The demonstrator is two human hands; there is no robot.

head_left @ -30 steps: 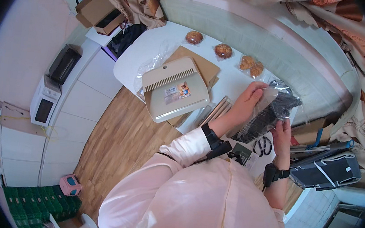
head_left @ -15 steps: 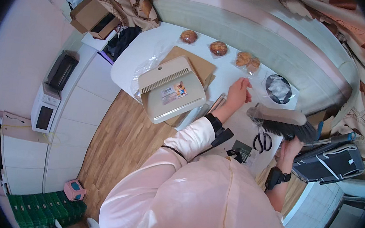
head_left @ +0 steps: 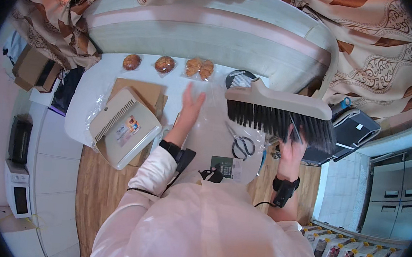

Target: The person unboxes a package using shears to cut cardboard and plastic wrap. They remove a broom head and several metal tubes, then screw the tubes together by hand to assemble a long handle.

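Observation:
A broom head (head_left: 282, 105) with a pale grey top and dark bristles is raised over the right end of the white table. My right hand (head_left: 292, 149) grips it from below, its fingers partly hidden among the bristles. Above the middle of the table, my left hand (head_left: 188, 109) holds nothing, its fingers apart. A beige dustpan (head_left: 129, 126) with a toothed edge and a picture label lies at the left, over a brown cardboard piece (head_left: 142, 90). Between my forearms rests a pair of black-handled scissors (head_left: 244, 147).
Wrapped bread buns (head_left: 164, 64) and a wrapped pair of pastries (head_left: 199, 69) line the table's far edge. A black perforated disc (head_left: 241, 79) sits partly behind the broom head. Near me are a dark green keypad-like item (head_left: 221, 165) and a folded dark frame (head_left: 355, 128) beyond the table's right.
The view has swung right. The broom head is lifted and turned, showing more bristles, with my right hand still on it. My left hand's fingers have spread apart.

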